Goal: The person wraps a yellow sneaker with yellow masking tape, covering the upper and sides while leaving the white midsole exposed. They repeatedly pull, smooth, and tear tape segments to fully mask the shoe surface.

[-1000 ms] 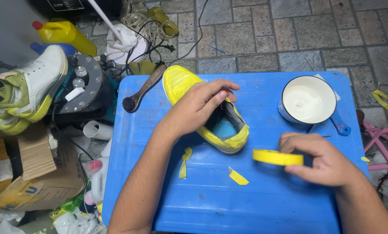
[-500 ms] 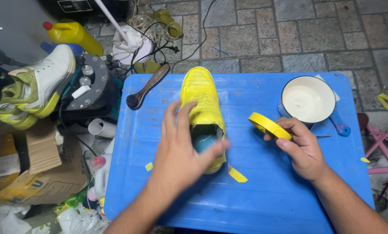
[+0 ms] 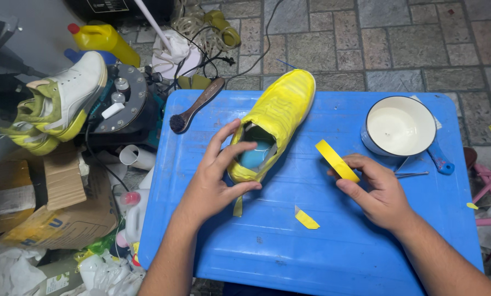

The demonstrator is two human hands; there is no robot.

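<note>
Nearest the camera, two loose scraps of yellow tape (image 3: 306,218) lie on the bare front of the blue plastic table (image 3: 322,257), between the two forearms. Just beyond them the left hand (image 3: 215,178) cups the heel end of the sneaker wrapped all over in yellow masking tape (image 3: 273,123) — thumb against the heel, fingers spread and curled over the rim of the shoe's opening, half open rather than clenched. The right hand (image 3: 374,192) pinches a roll of yellow masking tape (image 3: 337,160) between thumb and fingers, holding it tilted on edge, just beside the shoe on its right but not touching it. The shoe lies ahead of both hands on the table's middle, its long axis running from the heel at the left hand away and rightward to the toe at the far edge (the left hand is the nearer, already on it). Nothing stands between roll and shoe. Farther right sits a white enamel pot with a blue handle (image 3: 399,129); at the far left corner lies a wooden-handled brush (image 3: 193,107). Off the table to the left, a white and yellow-green sneaker (image 3: 64,96) rests on clutter, with a yellow bottle (image 3: 103,39) beyond.
</note>
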